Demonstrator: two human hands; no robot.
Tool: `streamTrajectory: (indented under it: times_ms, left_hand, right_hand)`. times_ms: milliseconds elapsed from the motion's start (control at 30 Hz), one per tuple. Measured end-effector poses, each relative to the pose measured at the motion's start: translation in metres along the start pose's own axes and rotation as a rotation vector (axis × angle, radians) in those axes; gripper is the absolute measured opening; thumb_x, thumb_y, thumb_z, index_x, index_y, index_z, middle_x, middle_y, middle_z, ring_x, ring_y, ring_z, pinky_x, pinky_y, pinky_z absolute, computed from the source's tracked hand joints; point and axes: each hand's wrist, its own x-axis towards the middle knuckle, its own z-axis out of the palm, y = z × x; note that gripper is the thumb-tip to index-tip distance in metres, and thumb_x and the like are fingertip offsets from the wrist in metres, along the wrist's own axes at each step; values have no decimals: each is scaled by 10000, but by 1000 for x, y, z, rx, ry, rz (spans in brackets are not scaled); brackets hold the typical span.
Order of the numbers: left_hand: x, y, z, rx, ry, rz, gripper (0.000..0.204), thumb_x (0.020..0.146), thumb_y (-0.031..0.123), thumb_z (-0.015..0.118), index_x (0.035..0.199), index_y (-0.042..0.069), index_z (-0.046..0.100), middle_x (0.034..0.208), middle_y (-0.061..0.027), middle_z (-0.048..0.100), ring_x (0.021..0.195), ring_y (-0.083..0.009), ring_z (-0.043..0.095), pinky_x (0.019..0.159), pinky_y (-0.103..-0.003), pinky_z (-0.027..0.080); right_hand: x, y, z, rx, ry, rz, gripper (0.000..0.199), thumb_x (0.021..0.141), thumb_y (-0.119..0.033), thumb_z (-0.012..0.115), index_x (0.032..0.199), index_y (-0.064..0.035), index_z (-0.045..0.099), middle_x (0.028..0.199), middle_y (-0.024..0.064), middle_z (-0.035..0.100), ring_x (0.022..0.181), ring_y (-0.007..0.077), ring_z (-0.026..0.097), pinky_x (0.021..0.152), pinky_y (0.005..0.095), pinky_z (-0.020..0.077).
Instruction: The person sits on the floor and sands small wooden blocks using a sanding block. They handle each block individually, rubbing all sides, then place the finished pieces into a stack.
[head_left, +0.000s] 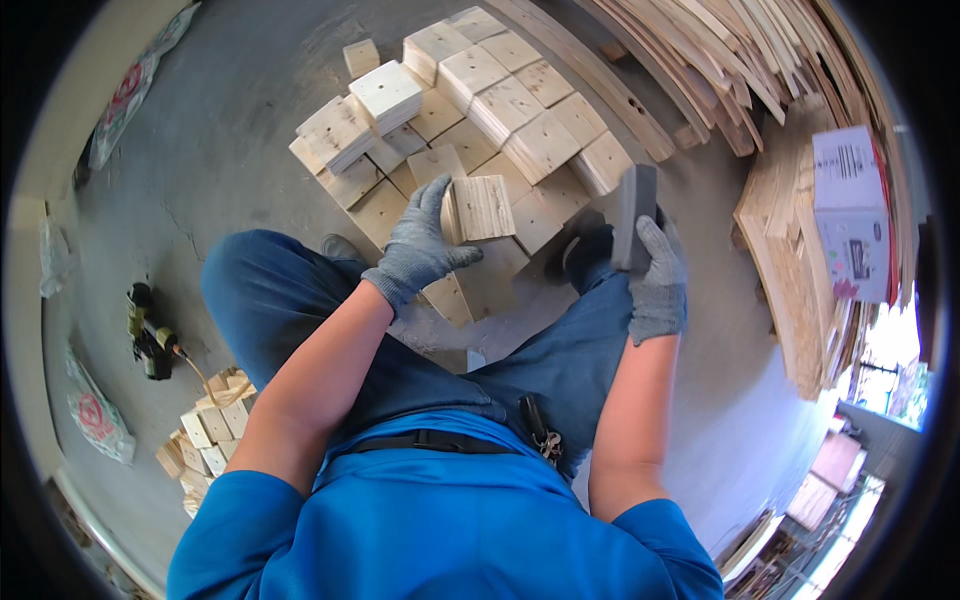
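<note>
My left hand, in a grey knit glove, curves round the left side of a squarish pale wooden block. Its fingers are at the upper left edge and its thumb is by the lower edge; the exact contact is partly hidden. Striped grain shows on the face turned up to me. In my right hand, gloved alike, is a dark grey rectangular block like a sanding block, upright and apart from the wood. A stack of similar wooden blocks, several with a small dark hole, spreads just beyond my knees.
Long boards lie piled at the far right. A white and purple carton rests on stacked lumber. To the left, a green and black power tool with a hose lies near more small blocks and a plastic bag.
</note>
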Motion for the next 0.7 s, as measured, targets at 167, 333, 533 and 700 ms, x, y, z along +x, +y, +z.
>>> streamTrajectory:
  times_ms: [167, 333, 533, 700]
  left_hand:
    - [7, 23, -5, 148, -21, 24, 1286, 655, 366, 1024, 1658, 7, 304, 1607, -257, 434, 1488, -422, 475, 1259, -448, 418]
    - [20, 42, -14, 267, -107, 26, 1219, 674, 382, 1012, 1641, 40, 355, 1552, -267, 504, 1432, -434, 541, 1222, -463, 457]
    - [31, 49, -14, 359, -50, 105, 1149, 621, 327, 1036, 1563, 31, 448, 1540, -241, 521, 1419, -430, 545, 1194, -481, 475]
    - [36, 33, -14, 372, 174, 291, 1130, 621, 265, 1031, 1557, 42, 439, 1529, -247, 510, 1390, -438, 542, 1174, -480, 481]
  right_hand:
    - [5, 14, 7, -143, -46, -56, 613, 963, -181, 790, 1472, 97, 590, 1315, 134, 718, 1073, 193, 705, 957, 317, 566]
    - [-1, 5, 10, -163, -48, 38, 604, 945, -174, 810, 1478, 40, 623, 1319, 136, 727, 1135, 193, 694, 992, 325, 559]
    - [-4, 8, 3, -243, -53, -8, 639, 941, -184, 824, 1489, 58, 603, 1328, 154, 724, 1159, 197, 692, 1010, 329, 558]
    - [-4, 9, -1, -220, -60, 17, 654, 941, -186, 828, 1498, 62, 592, 1338, 163, 721, 1169, 204, 691, 1011, 324, 558]
